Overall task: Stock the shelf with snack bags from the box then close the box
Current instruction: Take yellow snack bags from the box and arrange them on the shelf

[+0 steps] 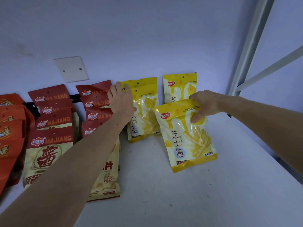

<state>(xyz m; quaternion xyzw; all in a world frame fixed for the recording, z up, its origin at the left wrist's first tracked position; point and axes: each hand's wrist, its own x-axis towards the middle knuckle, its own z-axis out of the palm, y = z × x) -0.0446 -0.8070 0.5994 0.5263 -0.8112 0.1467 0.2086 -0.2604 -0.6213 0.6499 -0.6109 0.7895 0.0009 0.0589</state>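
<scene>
- White shelf (213, 194): keep yellow rows upright against the wall.
- Yellow snack bag (186, 136), pinched at its top by right hand (203, 104): set before rear bag.
- Left hand (120, 99), fingers spread, steadying stacked yellow bags (144, 112).

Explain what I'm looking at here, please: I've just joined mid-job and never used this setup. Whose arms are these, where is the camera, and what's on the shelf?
There is no machine: a person works with bare hands, filmed by one camera worn on their head, looking forward and down. The right hand pinches the top edge of a yellow snack bag, its bottom near or on the white shelf. The left hand rests with straight fingers on the top of two upright yellow bags. Another yellow bag stands against the wall. Rows of red bags stand to the left. The box is out of view.
</scene>
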